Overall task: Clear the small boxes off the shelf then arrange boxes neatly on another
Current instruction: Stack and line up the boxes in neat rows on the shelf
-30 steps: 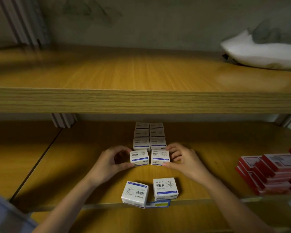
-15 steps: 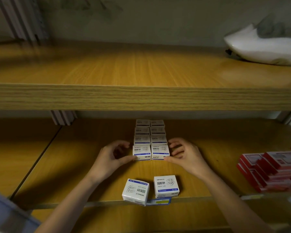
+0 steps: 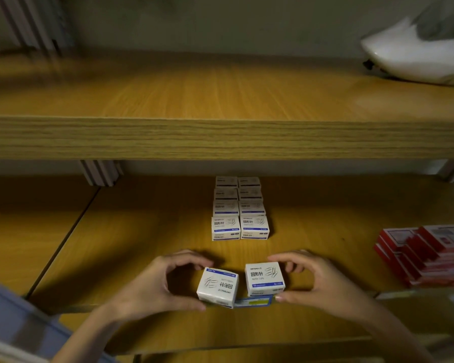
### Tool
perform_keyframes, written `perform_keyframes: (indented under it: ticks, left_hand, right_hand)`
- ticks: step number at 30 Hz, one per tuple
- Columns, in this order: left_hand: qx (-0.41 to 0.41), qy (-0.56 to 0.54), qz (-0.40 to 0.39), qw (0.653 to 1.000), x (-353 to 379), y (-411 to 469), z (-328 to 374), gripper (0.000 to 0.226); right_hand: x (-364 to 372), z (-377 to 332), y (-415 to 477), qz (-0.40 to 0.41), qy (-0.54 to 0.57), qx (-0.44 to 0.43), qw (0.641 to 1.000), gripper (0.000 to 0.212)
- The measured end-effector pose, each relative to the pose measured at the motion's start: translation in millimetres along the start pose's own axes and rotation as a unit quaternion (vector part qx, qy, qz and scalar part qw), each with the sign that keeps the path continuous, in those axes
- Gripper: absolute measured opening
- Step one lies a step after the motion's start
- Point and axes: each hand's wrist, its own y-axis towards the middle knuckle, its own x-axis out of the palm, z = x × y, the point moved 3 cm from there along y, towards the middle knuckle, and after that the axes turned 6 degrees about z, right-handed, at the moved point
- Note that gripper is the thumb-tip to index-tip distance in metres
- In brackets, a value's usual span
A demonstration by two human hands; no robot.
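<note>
While both hands, left (image 3: 152, 286) and right (image 3: 323, 281), each pinch a white blue-striped box (image 3: 217, 286) (image 3: 264, 278), one's print sits reversed.

Lower shelf (image 3: 147, 247), wood grain — two columns of small white boxes (image 3: 239, 209), four deep, running back from the middle. Near the front edge: left box (image 3: 217, 286), turned askew, thumb and fingers of the left hand (image 3: 152, 286) curled around it; right box (image 3: 264, 278), square-on, bracketed by the right hand (image 3: 323, 281). Blue label (image 3: 253, 301) under both. Red boxes (image 3: 427, 254) stacked at far right. Upper shelf (image 3: 220, 137) — white bag (image 3: 414, 55).
</note>
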Motion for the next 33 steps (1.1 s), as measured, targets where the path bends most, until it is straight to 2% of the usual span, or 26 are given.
perform_keyframes:
  ticks: [5, 9, 18, 22, 24, 26, 28, 30, 33]
  left_hand:
    - [0.010, 0.005, 0.037, 0.999, 1.9, -1.5, -1.5, 0.045]
    - [-0.019, -0.003, 0.079, 0.997, -0.8, -2.7, -9.0, 0.047]
    - [-0.029, 0.018, 0.019, 0.999, -16.9, 6.4, -9.5, 0.052]
    - [-0.057, 0.079, 0.094, 0.991, -10.5, 7.8, -0.9, 0.077]
    - [-0.062, 0.172, 0.148, 0.972, 3.6, 8.9, 3.9, 0.097]
    - [-0.069, 0.258, 0.204, 0.942, 16.6, 9.8, 6.2, 0.105]
    - [-0.066, 0.295, 0.253, 0.919, 25.1, 10.0, 7.7, 0.103]
    - [-0.064, 0.289, 0.275, 0.915, 30.4, 9.7, 8.0, 0.094]
    - [-0.076, 0.196, 0.241, 0.948, 29.3, 9.1, 4.8, 0.084]
  right_hand:
    - [3.8, 5.2, -2.2, 0.022, 0.021, 0.024, 0.999, 0.046]
    - [2.1, 7.0, 0.3, 0.040, 0.024, 0.021, 0.999, 0.046]
    - [1.6, 7.6, 9.3, 0.053, 0.023, 0.022, 0.998, 0.041]
    - [1.0, 7.4, 10.2, 0.053, 0.020, 0.023, 0.998, 0.039]
    - [0.6, 7.3, 10.1, 0.051, 0.016, 0.026, 0.998, 0.039]
    - [0.7, 6.9, 10.4, 0.050, 0.012, 0.027, 0.998, 0.039]
    - [1.0, 6.3, 10.6, 0.050, 0.009, 0.026, 0.998, 0.038]
    - [1.6, 5.9, 10.7, 0.050, 0.010, 0.025, 0.998, 0.038]
    - [1.5, 6.2, 10.3, 0.048, 0.008, 0.025, 0.998, 0.038]
